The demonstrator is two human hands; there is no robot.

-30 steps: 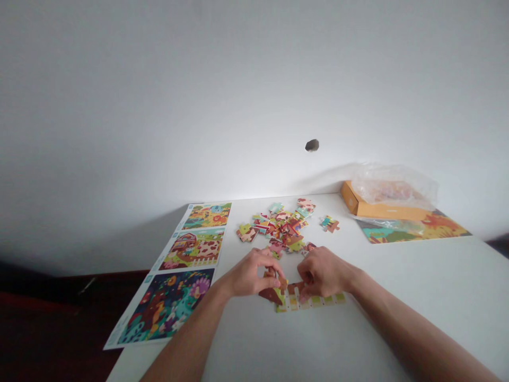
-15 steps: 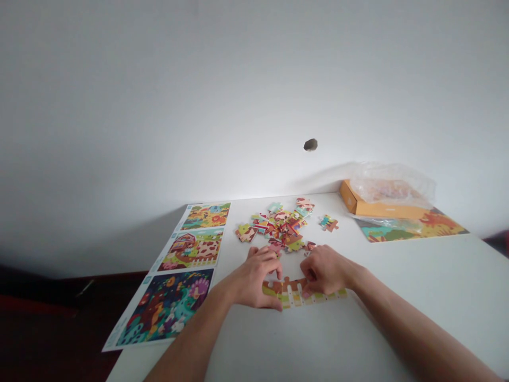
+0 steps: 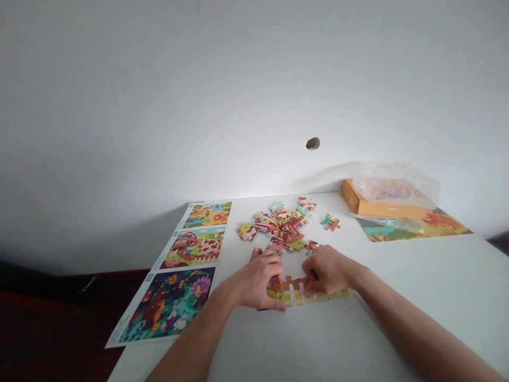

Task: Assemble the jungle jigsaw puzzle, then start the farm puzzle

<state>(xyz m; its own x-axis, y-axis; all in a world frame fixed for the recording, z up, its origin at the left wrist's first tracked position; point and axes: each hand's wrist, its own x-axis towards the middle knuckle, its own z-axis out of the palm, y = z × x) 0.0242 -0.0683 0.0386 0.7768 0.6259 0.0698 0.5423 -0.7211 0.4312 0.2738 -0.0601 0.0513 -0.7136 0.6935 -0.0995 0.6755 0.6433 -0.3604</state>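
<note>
A joined strip of jigsaw puzzle pieces (image 3: 295,292), printed with a white fence on green and brown, lies flat on the white table. At its left end my left hand (image 3: 258,281) is curled around a puzzle piece (image 3: 274,289), thumb at the near edge and fingers at the far side. My right hand (image 3: 328,270) is closed, its fingertips pressed down on the strip right of its middle. That hand hides part of the strip. Just beyond both hands is a loose heap of puzzle pieces (image 3: 284,225).
Left of the heap lies a sheet with three printed pictures (image 3: 193,248). One stray puzzle piece (image 3: 331,222) sits right of the heap. Farther right, an orange box (image 3: 392,208) with a clear plastic bag (image 3: 397,178) on top rests partly over a colourful picture board (image 3: 449,225). A wall (image 3: 238,106) rises behind.
The whole view has shifted slightly. Both hands stay at the strip in almost the same pose, and the heap looks the same.
</note>
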